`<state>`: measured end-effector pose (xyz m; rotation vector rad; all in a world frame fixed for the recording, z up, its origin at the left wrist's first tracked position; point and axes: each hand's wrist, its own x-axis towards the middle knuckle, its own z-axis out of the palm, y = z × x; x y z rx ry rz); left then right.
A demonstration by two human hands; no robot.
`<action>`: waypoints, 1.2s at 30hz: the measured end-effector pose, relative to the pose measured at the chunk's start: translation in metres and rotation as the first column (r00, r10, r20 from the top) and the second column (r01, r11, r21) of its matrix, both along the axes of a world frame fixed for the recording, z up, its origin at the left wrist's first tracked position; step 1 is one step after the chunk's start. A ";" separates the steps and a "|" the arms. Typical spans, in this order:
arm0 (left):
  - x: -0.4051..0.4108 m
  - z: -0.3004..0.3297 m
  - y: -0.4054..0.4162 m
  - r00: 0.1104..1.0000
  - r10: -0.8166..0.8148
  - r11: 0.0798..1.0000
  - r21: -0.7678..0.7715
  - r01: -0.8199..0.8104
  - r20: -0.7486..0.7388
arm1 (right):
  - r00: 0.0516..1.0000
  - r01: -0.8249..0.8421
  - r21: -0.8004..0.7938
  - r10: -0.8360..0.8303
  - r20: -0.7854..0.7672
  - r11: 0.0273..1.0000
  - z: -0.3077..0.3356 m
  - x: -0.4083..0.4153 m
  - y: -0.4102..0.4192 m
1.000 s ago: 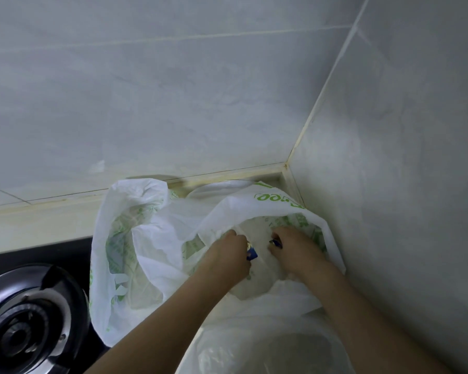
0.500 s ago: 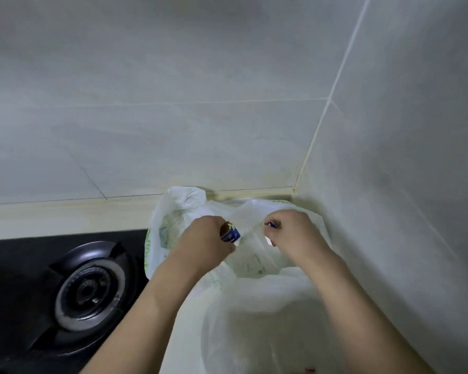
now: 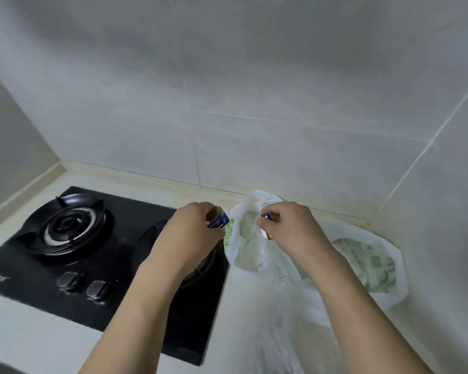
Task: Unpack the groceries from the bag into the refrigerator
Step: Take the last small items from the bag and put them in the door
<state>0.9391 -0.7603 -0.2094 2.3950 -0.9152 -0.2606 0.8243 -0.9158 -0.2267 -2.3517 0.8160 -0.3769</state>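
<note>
Head view, left hand (image 3: pixel 193 230): sat at centre frame, above the right edge of the hob; fingers curled round a small blue packet (image 3: pixel 219 220), its blue and brownish end poking out past the knuckles.
Head view, right hand (image 3: pixel 287 228): sat just right of centre, over the bag; fingertips pinched on another small blue item (image 3: pixel 268 216), mostly hidden, kind not readable.
Head view, bag (image 3: pixel 368 263): white plastic with green print, slumped on the pale countertop (image 3: pixel 33 338) at right of centre, tucked toward the corner of the tiled wall (image 3: pixel 254 103); mouth folded up between the two hands, touching the right one.
Head view, second clear bag (image 3: pixel 289 336): lay at lower right, nearer the camera; contents not visible.
Head view, gas hob (image 3: pixel 73 255): black, at left of frame, one burner in full sight, two knobs along the near edge.
Head view, refrigerator: not in frame.
Step in hand: judged to be lifting small groceries clear of the bag, one in each hand.
Progress: probably early to middle; nothing seen stored, what remained in the bag could not be told.
Next move calls for: carrying both items clear of the bag's loose plastic, turning toward the unseen refrigerator, freeing a hand for its door.
</note>
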 end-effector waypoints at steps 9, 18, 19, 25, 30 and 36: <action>0.033 0.021 0.134 0.976 0.216 0.976 0.000 -0.216 0.007 | 0.978 -0.202 0.018 0.201 0.048 0.979 0.024 0.068 0.115; 0.052 0.031 0.256 0.911 0.412 0.910 0.044 -0.413 0.028 | 0.927 -0.375 0.022 0.374 0.037 0.927 0.043 0.119 0.230; 0.053 0.033 0.270 0.901 0.433 0.900 0.040 -0.434 0.027 | 0.918 -0.396 0.021 0.395 0.039 0.918 0.044 0.124 0.243; 0.056 0.041 0.353 0.823 0.565 0.823 0.026 -0.567 0.064 | 0.839 -0.541 -0.004 0.540 0.058 0.841 0.051 0.154 0.320; 0.045 0.045 0.419 0.712 0.697 0.713 0.025 -0.701 0.083 | 0.729 -0.684 0.029 0.682 0.057 0.729 0.056 0.176 0.388; 0.016 0.055 0.490 0.513 0.855 0.515 0.003 -0.857 0.076 | 0.511 -0.860 0.030 0.857 0.065 0.510 0.062 0.197 0.469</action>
